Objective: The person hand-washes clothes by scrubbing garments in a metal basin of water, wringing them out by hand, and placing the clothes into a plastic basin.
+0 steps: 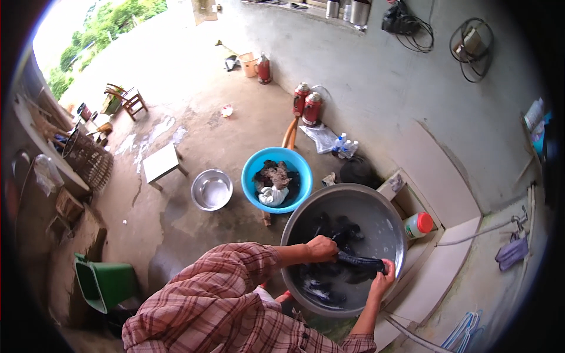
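A large grey metal basin [289,234] holds cloudy water with dark wet clothes [320,287] in it. My left hand [322,249] grips one end of a dark wet cloth [359,261] above the middle of the basin. The other end is pinched in my right hand [385,274], near the basin's right rim. The cloth is stretched between both hands, just over the water. Touching or close behind the basin, a bright blue plastic basin [248,183] holds dark, brown and white laundry [273,181].
A steel bowl [212,189] and a small white-topped stool [163,163] stand on the floor to the left. A red-lidded plastic jar [417,225] is beside the big basin. Red thermos flasks [311,109] and plastic bottles [345,146] line the wall. A green bin [108,282] lies lower left.
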{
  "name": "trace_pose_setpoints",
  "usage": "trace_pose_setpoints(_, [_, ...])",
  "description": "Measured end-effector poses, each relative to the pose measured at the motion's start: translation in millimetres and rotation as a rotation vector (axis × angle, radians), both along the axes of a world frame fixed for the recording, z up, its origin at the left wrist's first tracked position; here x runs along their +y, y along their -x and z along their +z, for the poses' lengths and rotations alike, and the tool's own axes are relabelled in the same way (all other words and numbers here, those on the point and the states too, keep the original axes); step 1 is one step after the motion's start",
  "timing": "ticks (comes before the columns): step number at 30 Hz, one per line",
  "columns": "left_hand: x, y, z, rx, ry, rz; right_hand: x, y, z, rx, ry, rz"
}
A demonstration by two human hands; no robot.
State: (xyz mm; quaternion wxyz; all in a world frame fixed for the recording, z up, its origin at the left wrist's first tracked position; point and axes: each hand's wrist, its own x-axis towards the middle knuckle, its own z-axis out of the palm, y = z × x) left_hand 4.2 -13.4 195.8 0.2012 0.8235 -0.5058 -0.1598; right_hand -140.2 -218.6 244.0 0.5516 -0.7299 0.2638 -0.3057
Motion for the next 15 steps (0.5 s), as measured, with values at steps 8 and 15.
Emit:
trace_pose_setpoints(8, [8.0,-6.6,-27.7,-0.150,0.129,-0.012,-55.8,28.4,-45.1,-0.173,-0.184,-0.019])
trace_pose_setpoints(15, [26.3,-16.2,-42.2,0.024,0.111,0.216,-89.6,22.5,-90.9,-0.145,-0.141,-0.048])
